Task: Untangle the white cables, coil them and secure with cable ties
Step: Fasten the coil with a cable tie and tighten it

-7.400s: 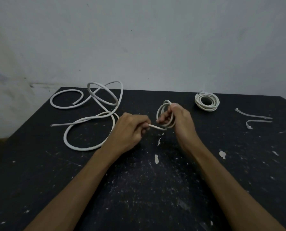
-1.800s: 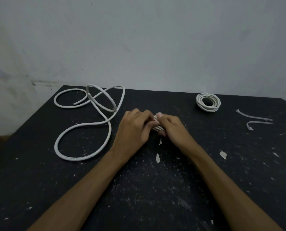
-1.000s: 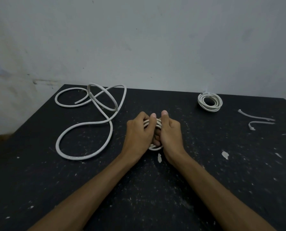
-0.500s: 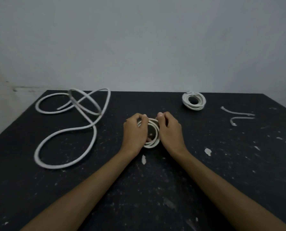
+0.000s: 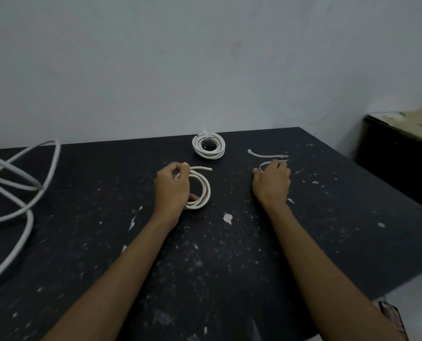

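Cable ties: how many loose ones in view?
2. One cable tie lies free right of the tied coil; the other cable tie sits under the right hand fingertips, partly hidden.

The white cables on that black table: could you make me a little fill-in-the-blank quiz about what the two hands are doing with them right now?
1. The left hand holds a small coil of white ____.
2. The right hand reaches for a cable tie on the ____ table.
3. A second, straighter cable tie lies just ____ the right hand.
4. The finished coil near the table's far edge is touched by ____ hand.

Missing words: cable; black; beyond; neither
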